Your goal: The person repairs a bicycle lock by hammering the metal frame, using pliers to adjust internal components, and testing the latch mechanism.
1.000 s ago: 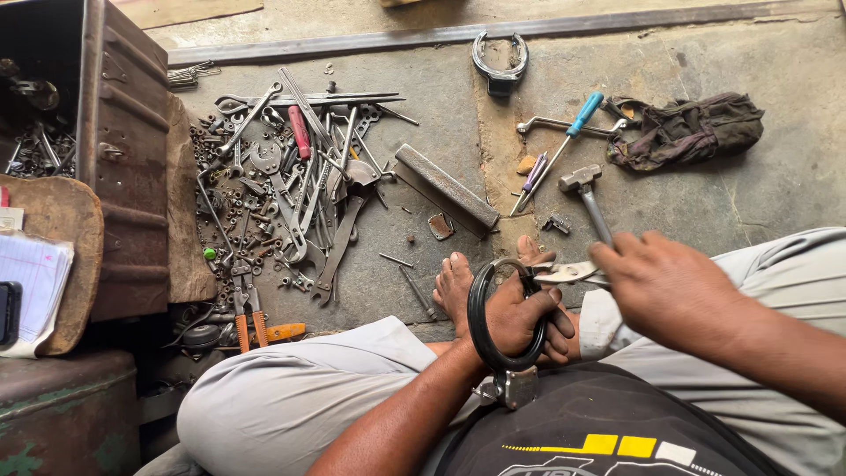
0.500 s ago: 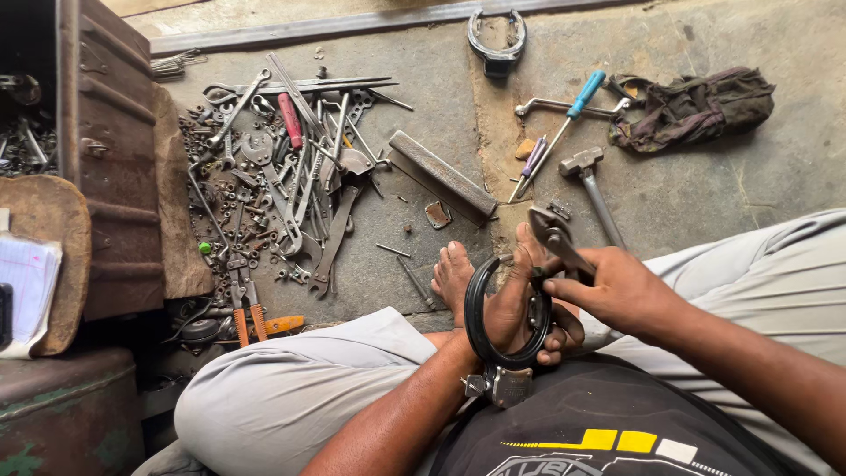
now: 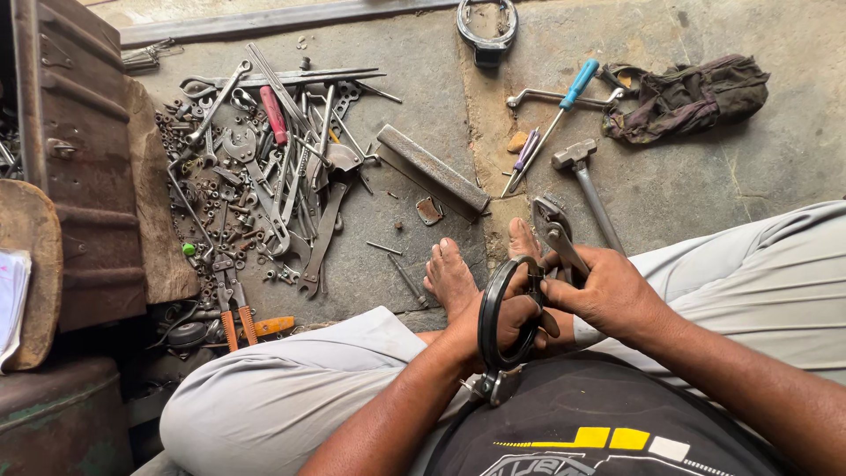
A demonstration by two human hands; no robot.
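On the concrete floor (image 3: 705, 194), near its lower edge and between the person's knees, the left hand (image 3: 493, 322) stays closed around a black ring clamp (image 3: 491, 310). To its right, the right hand (image 3: 608, 291), which a second ago hovered by the hammer (image 3: 589, 181), now grips slip-joint pliers (image 3: 557, 231) and has brought them against the ring, so work on it looks underway.

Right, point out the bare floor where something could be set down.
Bare concrete lies below the dark rag, right of the hammer. A smaller patch sits between the flat metal bar and the horseshoe-shaped clamp. The tool pile by the metal box is crowded.
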